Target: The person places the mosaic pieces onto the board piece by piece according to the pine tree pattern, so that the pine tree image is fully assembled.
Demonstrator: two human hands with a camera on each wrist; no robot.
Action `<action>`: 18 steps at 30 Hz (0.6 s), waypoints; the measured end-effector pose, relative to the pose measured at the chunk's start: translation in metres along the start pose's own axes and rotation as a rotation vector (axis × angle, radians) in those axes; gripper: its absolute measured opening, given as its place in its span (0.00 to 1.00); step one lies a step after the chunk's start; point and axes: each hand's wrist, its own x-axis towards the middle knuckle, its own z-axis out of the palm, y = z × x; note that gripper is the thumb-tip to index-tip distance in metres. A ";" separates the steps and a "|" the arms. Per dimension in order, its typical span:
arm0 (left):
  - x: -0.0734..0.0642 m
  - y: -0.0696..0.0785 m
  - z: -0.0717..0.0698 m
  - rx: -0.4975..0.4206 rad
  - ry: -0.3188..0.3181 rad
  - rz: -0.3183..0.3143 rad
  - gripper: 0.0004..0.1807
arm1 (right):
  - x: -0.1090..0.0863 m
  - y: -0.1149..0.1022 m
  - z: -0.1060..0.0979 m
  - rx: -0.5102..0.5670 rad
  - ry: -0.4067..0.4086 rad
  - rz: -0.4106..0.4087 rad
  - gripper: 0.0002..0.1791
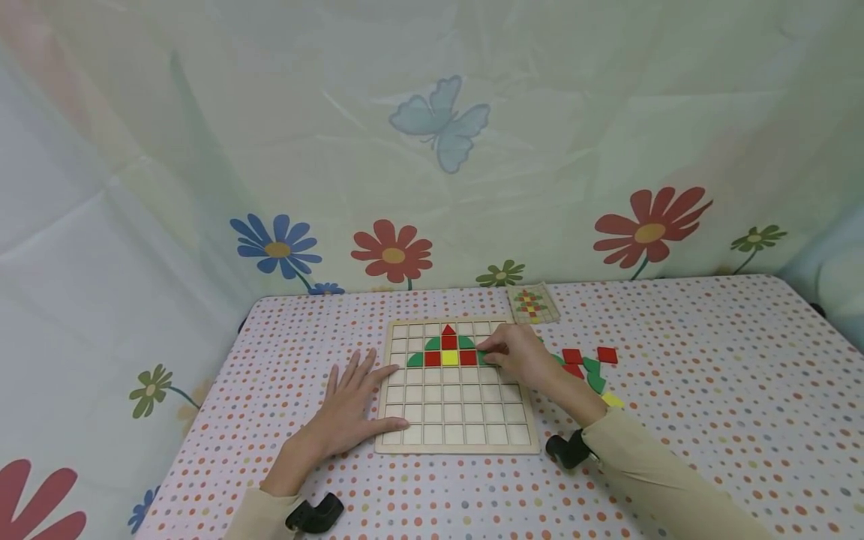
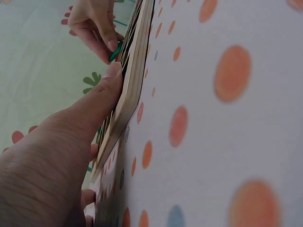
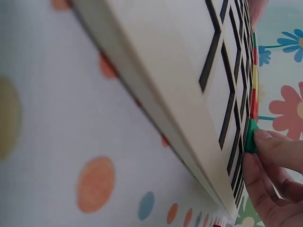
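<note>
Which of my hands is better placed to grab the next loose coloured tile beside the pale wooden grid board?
Probably the right hand: though pinching a flat green tile, it is nearer the loose red square tiles lying right of the board. The left hand rests at the board's left edge.

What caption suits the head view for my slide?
The right hand pinches a green piece at the gridded wooden board while the left hand rests at its left edge.
</note>
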 end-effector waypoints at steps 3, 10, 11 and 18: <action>-0.001 0.000 0.000 0.000 -0.001 0.002 0.51 | 0.001 -0.002 0.001 -0.011 -0.006 0.001 0.09; 0.001 0.000 -0.002 0.008 0.009 0.015 0.51 | 0.000 -0.004 -0.002 -0.025 -0.014 0.001 0.11; 0.001 0.001 -0.003 0.007 0.009 0.016 0.51 | -0.001 -0.004 -0.002 -0.020 -0.016 0.004 0.11; 0.000 0.001 -0.001 -0.003 -0.009 0.008 0.51 | -0.010 -0.003 0.005 -0.067 0.006 -0.073 0.13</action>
